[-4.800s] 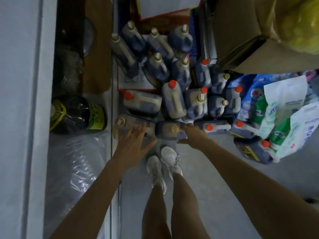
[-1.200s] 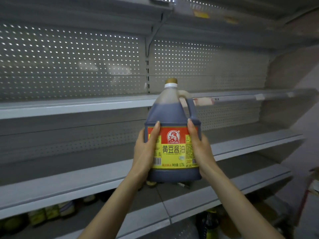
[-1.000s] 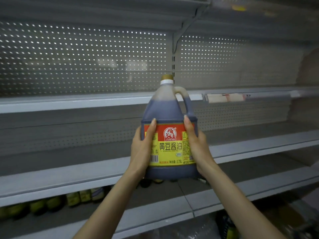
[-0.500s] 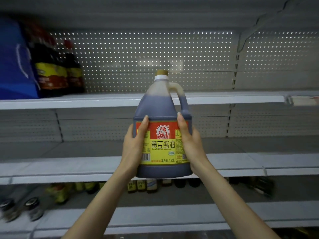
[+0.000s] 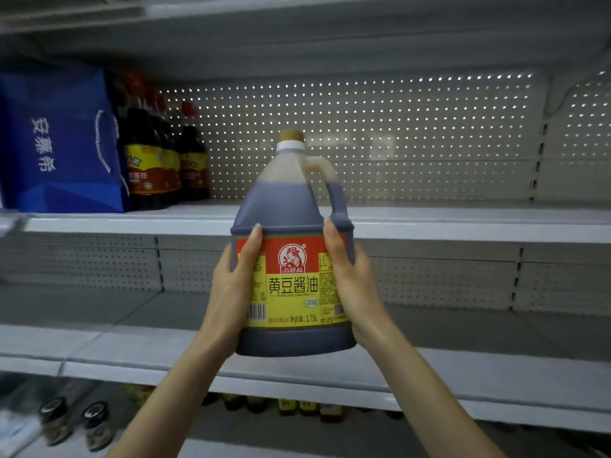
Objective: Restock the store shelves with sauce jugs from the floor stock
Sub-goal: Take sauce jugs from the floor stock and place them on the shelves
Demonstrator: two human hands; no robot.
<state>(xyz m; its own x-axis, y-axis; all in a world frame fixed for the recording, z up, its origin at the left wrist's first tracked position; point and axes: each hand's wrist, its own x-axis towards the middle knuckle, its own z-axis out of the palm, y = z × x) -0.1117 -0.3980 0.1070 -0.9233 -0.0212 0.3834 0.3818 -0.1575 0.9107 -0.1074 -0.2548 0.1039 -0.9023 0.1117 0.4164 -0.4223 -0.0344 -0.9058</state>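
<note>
1. step: placing phase. translucent plastic sauce jug [image 5: 292,259] with dark liquid, a red-and-yellow label and a gold cap is held upright in the air in front of the shelving. it rests on no shelf.
2. grip: left hand [image 5: 231,292] wraps the jug's left side, thumb on the label front. right hand [image 5: 352,285] mirrors it on the right side, below the moulded handle. both clamp the body; the handle is unused.
3. target, my read: grey metal upper shelf [image 5: 463,223], since dark bottles with yellow-red labels [image 5: 165,166] already stand there. could equally be the grey middle shelf [image 5: 463,361]; can't tell.
4. next move: the jug base shows below the upper shelf's front lip, so it needs a lift over that edge, then a push forward and a flat set-down. for the middle shelf, just forward and down.
5. room: the upper shelf has an open run from the bottles rightward to the slotted upright [image 5: 542,153]. blue paper gift bag [image 5: 56,140] and the bottles fill its left end, so keep right of them. perforated white back panel [image 5: 396,133] is the depth stop.
6. headroom: the deck above looks well over the cap, so probably no snag.
7. below: small dark-lidded jars [image 5: 56,421] on the bottom shelf, out of the path.
</note>
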